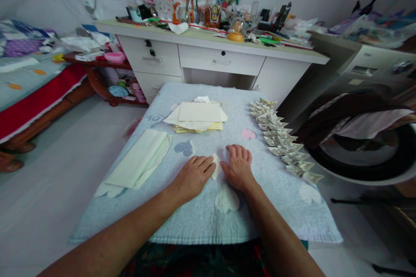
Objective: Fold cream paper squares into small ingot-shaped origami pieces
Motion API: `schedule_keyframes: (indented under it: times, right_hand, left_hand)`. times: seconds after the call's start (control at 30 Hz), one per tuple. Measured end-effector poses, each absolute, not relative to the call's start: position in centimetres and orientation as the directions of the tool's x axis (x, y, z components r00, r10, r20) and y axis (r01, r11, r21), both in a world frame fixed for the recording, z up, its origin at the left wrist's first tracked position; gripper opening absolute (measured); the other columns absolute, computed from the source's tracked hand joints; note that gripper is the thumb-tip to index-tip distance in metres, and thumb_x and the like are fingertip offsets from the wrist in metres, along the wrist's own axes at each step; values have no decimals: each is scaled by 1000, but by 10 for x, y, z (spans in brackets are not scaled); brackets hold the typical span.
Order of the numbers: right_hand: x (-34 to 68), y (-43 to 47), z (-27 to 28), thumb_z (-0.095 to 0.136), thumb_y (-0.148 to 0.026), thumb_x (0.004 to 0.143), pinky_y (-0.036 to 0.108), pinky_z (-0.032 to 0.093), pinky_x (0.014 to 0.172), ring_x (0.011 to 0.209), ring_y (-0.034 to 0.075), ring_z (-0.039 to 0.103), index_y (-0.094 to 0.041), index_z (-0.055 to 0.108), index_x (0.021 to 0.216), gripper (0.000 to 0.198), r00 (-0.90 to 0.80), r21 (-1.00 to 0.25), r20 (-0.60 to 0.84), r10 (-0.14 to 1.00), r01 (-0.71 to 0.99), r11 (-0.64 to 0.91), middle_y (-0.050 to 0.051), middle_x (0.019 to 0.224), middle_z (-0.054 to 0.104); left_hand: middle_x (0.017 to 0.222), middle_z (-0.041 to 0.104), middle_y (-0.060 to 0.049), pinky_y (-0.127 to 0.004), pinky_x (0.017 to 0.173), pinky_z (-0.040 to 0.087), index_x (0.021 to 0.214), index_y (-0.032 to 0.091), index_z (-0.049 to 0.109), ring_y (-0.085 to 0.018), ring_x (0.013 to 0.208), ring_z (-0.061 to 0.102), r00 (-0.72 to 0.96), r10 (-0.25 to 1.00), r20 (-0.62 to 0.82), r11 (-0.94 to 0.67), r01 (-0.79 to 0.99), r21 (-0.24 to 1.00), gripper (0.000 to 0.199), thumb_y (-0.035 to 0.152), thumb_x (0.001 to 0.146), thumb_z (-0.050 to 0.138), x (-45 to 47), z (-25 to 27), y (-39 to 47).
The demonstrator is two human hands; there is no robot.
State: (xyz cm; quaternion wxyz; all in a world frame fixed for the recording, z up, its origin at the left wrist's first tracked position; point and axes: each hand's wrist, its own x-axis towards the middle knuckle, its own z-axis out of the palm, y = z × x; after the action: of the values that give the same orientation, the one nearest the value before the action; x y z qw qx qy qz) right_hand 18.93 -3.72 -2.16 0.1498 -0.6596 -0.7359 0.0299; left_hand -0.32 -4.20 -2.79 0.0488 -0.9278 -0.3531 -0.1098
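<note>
A small piece of folded pale paper lies on the cloth-covered table between my hands. My left hand rests flat with its fingers stretched out, the fingertips pressing on the paper's left side. Just right of the paper is my right hand, palm down, thumb spread from the fingers and its tip close to the paper's edge. Beyond the hands sits a stack of cream paper sheets. To the left is a larger folded pale sheet. Several folded paper pieces with pointed tips stand in rows on the right.
A blue patterned cloth covers the table. Behind it stands a white desk crowded with jars, bags and small items. A front-loading washing machine, door open with laundry hanging out, is at right. A bed is at left.
</note>
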Motion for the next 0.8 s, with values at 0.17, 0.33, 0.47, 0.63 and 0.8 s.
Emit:
schedule_keyframes:
  times: [0.17, 0.33, 0.47, 0.63, 0.8]
  right_hand:
    - [197, -38, -22, 52, -35, 84, 51, 16, 107, 128, 31, 31, -21, 41, 133, 52, -82, -257, 127, 989, 960, 112, 12, 136, 44]
    - [201, -36, -19, 51, -28, 84, 48, 21, 105, 126, 29, 34, -23, 42, 135, 52, -105, -283, 94, 990, 951, 128, 11, 136, 45]
    - [205, -34, -17, 49, -19, 79, 45, 24, 104, 122, 27, 37, -21, 42, 134, 56, -108, -339, 82, 991, 932, 129, 11, 135, 45]
    - [206, -33, -14, 47, -9, 71, 41, 32, 96, 112, 26, 42, -18, 55, 117, 48, -64, -483, 216, 974, 860, 163, 11, 121, 53]
    - [195, -33, -18, 44, -5, 78, 32, 37, 84, 90, 20, 50, -18, 66, 98, 32, -353, -570, 312, 882, 673, 471, 6, 93, 59]
  left_hand:
    - [133, 55, -10, -40, 91, 41, 121, 17, 57, -24, 110, 53, 723, 654, 222, -740, 673, -12, 32, 17, 90, 50, -3, -28, -42]
    - [134, 55, -10, -39, 91, 41, 121, 17, 57, -23, 110, 52, 720, 657, 223, -739, 674, -2, 32, 17, 90, 50, -3, -27, -43]
    - [134, 55, -9, -39, 92, 41, 121, 17, 56, -23, 110, 52, 723, 653, 224, -744, 668, 11, 32, 17, 90, 51, -4, -29, -42]
    - [132, 54, -7, -38, 92, 41, 120, 20, 57, -23, 111, 50, 709, 660, 248, -736, 677, 23, 32, 17, 89, 53, -3, -30, -42]
    - [112, 62, -5, -39, 89, 41, 113, 21, 59, -22, 102, 52, 683, 677, 273, -717, 696, 36, 24, 20, 90, 53, 0, -26, -42]
